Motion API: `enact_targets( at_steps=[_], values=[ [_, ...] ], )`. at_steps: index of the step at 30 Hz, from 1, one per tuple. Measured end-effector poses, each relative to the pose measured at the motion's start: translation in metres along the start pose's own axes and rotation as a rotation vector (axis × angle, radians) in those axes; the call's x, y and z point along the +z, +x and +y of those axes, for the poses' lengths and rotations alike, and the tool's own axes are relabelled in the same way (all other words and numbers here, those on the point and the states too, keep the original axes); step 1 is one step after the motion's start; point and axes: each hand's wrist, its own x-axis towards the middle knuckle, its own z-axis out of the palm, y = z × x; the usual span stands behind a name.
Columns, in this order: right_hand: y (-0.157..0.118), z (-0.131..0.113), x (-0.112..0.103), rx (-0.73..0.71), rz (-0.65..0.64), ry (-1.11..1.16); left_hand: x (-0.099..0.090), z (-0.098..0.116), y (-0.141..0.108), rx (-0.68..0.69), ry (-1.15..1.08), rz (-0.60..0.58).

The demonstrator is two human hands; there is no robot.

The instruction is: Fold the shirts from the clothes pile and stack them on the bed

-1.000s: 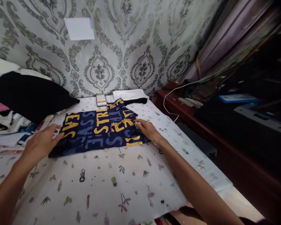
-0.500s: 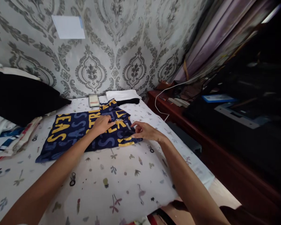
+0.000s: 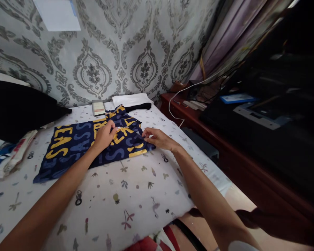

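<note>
Cloth (image 3: 131, 100), white and folded, lies near the far right corner of the bed (image 3: 102, 209); a black cloth (image 3: 21, 108) heaps left along the far edge. The navy garment (image 3: 75, 139) spreads under my left grip (image 3: 104, 134), its right end at my right grip (image 3: 159, 137). Both look narrow; whether either pinches fabric, I can't tell.

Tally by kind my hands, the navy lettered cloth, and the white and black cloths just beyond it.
Left hand and right hand: 2
Navy lettered cloth: 1
White cloth: 1
Black cloth: 1
Total: 5
</note>
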Motion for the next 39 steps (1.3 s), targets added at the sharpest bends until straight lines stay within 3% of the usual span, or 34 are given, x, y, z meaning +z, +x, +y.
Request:
enact_targets(
  at_steps=[12, 19, 24, 29, 34, 37, 39],
  values=[
    [0.001, 0.013, 0.001, 0.127, -0.123, 0.026, 0.002, -0.01, -0.006, 0.015, 0.01, -0.001],
    [0.0, 0.01, -0.002, 0.128, -0.14, -0.043, 0.0, -0.004, -0.008, -0.042, 0.243, -0.103],
    [-0.002, 0.01, -0.005, 0.106, -0.135, -0.1, -0.01, 0.012, -0.011, 0.158, 0.404, -0.045],
    [-0.003, 0.012, -0.012, 0.082, -0.043, -0.146, 0.002, 0.023, -0.018, 0.397, 0.154, -0.167],
    [-0.003, 0.011, -0.018, 0.072, 0.184, -0.186, 0.024, 0.018, -0.027, 0.401, 0.212, -0.44],
    [0.0, 0.002, -0.01, 0.04, 0.294, -0.119, 0.03, 0.016, -0.028, 0.412, 0.231, -0.431],
    [0.006, -0.008, 0.002, -0.018, 0.297, -0.024, 0.031, 0.018, -0.029, 0.416, 0.227, -0.408]
  ],
)
